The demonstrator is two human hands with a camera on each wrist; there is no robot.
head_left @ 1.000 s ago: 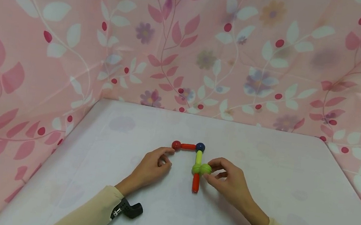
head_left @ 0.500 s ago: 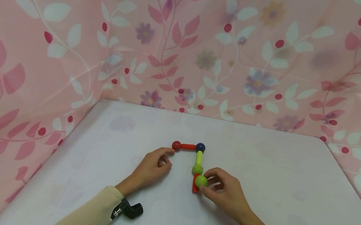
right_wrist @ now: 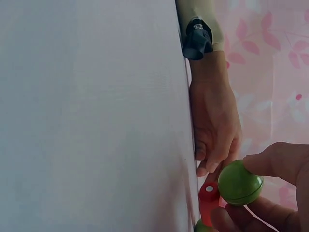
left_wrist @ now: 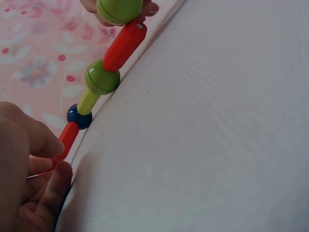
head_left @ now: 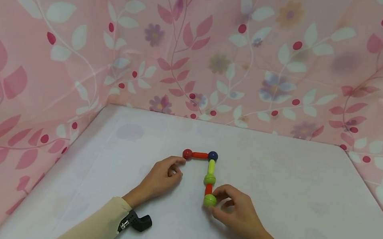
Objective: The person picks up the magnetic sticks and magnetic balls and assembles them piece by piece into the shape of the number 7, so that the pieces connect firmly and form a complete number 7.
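On the table a chain of magnetic toy pieces lies in an L shape: a red ball [head_left: 187,154], a red rod [head_left: 200,155], a blue ball [head_left: 213,156], a yellow-green rod [head_left: 211,167], a green ball [head_left: 210,179] and a second red rod [head_left: 208,189]. My right hand [head_left: 239,210] pinches another green ball [head_left: 210,200] between thumb and fingers. That ball is right at the near end of the second red rod, whose metal tip [right_wrist: 209,189] shows beside it. My left hand [head_left: 160,178] rests with bent fingers, index fingertip at the red ball.
A white cloth covers the table [head_left: 279,167]. Behind it and to the sides hangs a pink floral curtain [head_left: 185,54]. Black wrist cameras sit at both sleeves, the left camera [head_left: 140,222] standing close above the cloth.
My right hand has brought the held green ball toward me, from beside the chain's green ball to the near end of the second red rod. My left hand has stayed in place.
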